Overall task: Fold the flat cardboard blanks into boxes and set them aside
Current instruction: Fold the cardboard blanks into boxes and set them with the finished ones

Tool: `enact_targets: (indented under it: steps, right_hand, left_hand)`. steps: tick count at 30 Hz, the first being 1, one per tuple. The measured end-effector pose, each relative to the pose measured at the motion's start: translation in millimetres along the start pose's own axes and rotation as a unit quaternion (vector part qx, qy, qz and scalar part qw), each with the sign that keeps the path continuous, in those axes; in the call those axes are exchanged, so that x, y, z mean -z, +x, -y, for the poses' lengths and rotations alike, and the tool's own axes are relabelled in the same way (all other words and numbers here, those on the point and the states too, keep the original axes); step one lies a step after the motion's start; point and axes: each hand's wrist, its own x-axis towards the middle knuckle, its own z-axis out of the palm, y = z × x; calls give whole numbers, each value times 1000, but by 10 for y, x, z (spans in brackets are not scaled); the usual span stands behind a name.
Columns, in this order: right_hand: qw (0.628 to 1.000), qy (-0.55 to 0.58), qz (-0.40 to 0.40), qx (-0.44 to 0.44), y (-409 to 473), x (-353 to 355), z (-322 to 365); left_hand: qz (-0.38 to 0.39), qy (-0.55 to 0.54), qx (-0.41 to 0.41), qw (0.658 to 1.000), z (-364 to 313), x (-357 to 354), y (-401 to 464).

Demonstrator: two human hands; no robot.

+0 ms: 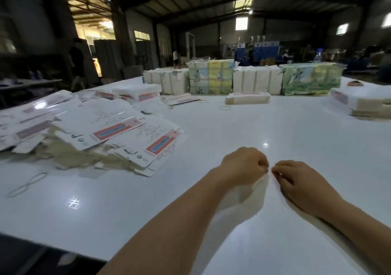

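Both hands hover over the white worktop (pixel 296 131) with bare surface around them. The left hand (pixel 243 164) and right hand (pixel 302 183) have curled fingers, knuckles almost touching; whether they pinch something I cannot tell. The cardboard blanks (pixel 101 133) lie heaped at the left, well apart from the hands.

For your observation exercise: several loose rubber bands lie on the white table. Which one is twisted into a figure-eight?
The rubber band at the near left, in front of the pile of flat blanks. The far rubber bands lie as plain loops.
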Motion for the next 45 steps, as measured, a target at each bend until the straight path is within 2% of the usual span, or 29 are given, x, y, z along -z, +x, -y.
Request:
enact_targets:
  steps: [2,4,7,9,11,13,19,21,24,25,27,29,31,33,35,36,37,38,39,40,41,42,45]
  right_hand:
    - [1000,6,-22,-4,-13,-15,-7]
    - [999,19,-34,-10,-14,-38,-27]
    - [999,26,-43,-10,6,-66,-36]
    - [999,22,-38,-20,29,-75,-33]
    - [999,15,-30,-23,41,-86,-24]
    - [999,11,-27,-28,37,-84,-26]
    - [999,8,-16,-37,3,-42,35]
    - [999,4,-9,-40,1,-31,70]
    - [999,3,-4,-35,-9,-8,92]
    - [999,5,-2,-34,-14,-5,98]
    - [999,10,2,-33,-18,9,109]
    - [999,14,13,-27,8,19,118]
    - [999,39,27,-25,34,40,119]
    - [992,108,3,-67,37,96,92]
    - [955,258,-47,-141,32,181,51]
    - [906,377,-73,-179,29,227,23]
    - [825,512,-100,-220,24,286,16]
    - [727,628,-126,-249,11,350,15]
    - [647,698,-149,-269,-5,398,-13]
    - [600,729,-163,-286,-11,427,-64]
    - [580,743,-165,-291,-2,439,-103]
    - [584,743,-157,-288,0,440,-128]
    - [642,705,-127,-274,8,429,-136]
  left_hand:
    - [-9,27,53,998,288,315,35]
    - [-35,107,145,983,718,673,-23]
    - [-72,182,344,918,1463,1092,-338]
    - [-38,191,425,884,1809,1205,-558]
    - [-16,194,436,878,1999,1216,-643]
    - [-22,165,431,887,2045,1223,-624]
    - [-89,60,449,887,1997,1244,-532]
    - [-117,112,438,884,1919,1270,-488]
    - [-142,251,405,867,1778,1310,-411]
    - [-146,249,395,872,1723,1328,-398]
    - [-141,125,363,913,1586,1385,-356]
    - [-132,-76,320,935,1358,1420,-310]
    - [-113,-268,276,916,1022,1353,-272]
    - [-68,-404,232,882,696,1132,-206]
    - [-11,-450,201,870,417,828,-128]
    - [17,-450,183,874,305,676,-94]
    - [41,-446,164,879,215,538,-68]
    - [60,-439,149,884,150,419,-51]
    - [74,-430,138,889,106,331,-39]
    - [83,-418,131,895,85,264,-32]
    - [94,-399,124,904,84,216,-33]
    - [104,-380,118,912,92,193,-38]
    - [87,-349,112,926,151,215,-86]
